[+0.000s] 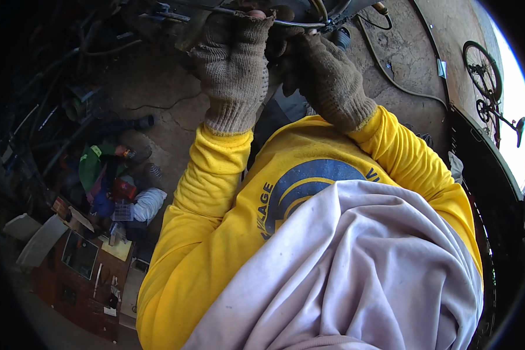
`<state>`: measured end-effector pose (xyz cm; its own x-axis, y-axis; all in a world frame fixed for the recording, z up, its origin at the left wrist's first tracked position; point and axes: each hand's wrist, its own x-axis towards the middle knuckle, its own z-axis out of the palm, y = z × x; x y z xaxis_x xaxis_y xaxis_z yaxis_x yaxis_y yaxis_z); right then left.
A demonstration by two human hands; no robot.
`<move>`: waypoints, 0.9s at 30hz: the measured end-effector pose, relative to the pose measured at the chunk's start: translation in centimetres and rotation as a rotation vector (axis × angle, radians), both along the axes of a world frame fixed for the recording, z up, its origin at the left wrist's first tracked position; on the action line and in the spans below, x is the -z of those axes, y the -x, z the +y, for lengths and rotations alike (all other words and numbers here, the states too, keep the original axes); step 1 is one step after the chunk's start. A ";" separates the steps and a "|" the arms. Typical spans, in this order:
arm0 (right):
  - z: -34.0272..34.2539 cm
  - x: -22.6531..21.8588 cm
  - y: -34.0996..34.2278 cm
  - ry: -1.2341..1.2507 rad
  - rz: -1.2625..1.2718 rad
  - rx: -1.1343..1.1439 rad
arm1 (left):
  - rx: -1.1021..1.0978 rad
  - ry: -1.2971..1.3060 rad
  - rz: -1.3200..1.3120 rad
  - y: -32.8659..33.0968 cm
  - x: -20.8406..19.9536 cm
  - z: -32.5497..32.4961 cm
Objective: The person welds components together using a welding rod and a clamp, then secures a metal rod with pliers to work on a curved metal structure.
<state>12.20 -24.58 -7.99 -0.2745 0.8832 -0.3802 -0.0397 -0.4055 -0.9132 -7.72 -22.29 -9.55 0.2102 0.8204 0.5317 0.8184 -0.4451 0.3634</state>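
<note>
Both my hands wear worn grey-brown knitted gloves and are raised at the top edge of the view. A thin shiny rod or cable (300, 24) crosses there from left to right. My left hand (233, 73) is closed at this rod, with a bare fingertip showing beside it. My right hand (333, 81) is closed just below the rod's right end, its fingers curled toward a dark part that I cannot make out. Above both hands sits a dark machine or vehicle part (297, 7), cut off by the frame, with several hoses and cables around it.
A hose (379, 67) curves over the stained concrete floor (175, 93) on the right. Beyond it stands a bicycle (485, 87). Cluttered cloths and a red container (123, 189) lie at left, near a brown wooden table (52, 277). A pale cloth (356, 262) hangs over my yellow shirt.
</note>
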 end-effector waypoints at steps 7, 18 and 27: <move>-0.1 0.4 0.1 -0.143 -0.224 -0.067 | 0.019 0.218 -0.160 -0.9 -1.9 -0.1; 0.5 -1.7 1.3 0.367 0.329 0.167 | -0.040 0.485 -0.912 -2.2 -3.0 1.1; -0.5 0.7 0.2 -0.270 -0.505 -0.159 | 0.041 0.397 -0.921 -1.2 -0.2 0.7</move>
<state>11.97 -25.05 -8.72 -0.2552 0.9297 -0.2655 0.4690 -0.1211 -0.8749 -6.57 -21.56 -9.34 -0.1136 0.9750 0.1911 0.1308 -0.1760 0.9757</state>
